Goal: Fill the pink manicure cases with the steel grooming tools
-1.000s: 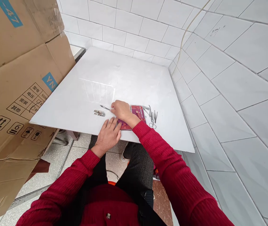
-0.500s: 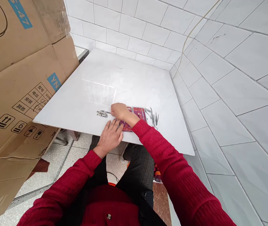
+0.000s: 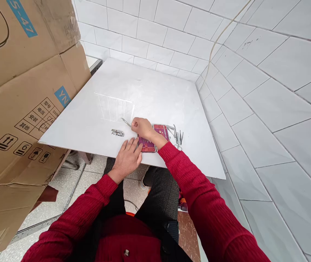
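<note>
My right hand (image 3: 142, 128) is closed in a pinch on a slim metal manicure tool (image 3: 126, 122), its narrow end pointing left above the white board. Below that hand lies an open red manicure case (image 3: 148, 146), partly hidden by my wrist. My left hand (image 3: 127, 158) rests flat with fingers apart, fingertips at the case's left edge. Several nail clippers (image 3: 117, 133) lie together left of the case. On its right side, small scissors (image 3: 177, 147) and silver nippers (image 3: 181, 137) lie with other metal tools.
The white board (image 3: 122, 76) reaches back to a tiled wall (image 3: 155, 34). A large cardboard box (image 3: 32, 83) stands close on the left. A second tiled wall (image 3: 275, 120) runs along the right, with a thin cable (image 3: 217, 40) hanging in the corner.
My right hand has shifted slightly right and up, and the tool in it now angles up-left, farther from the nail clippers. My left hand stays in place.
</note>
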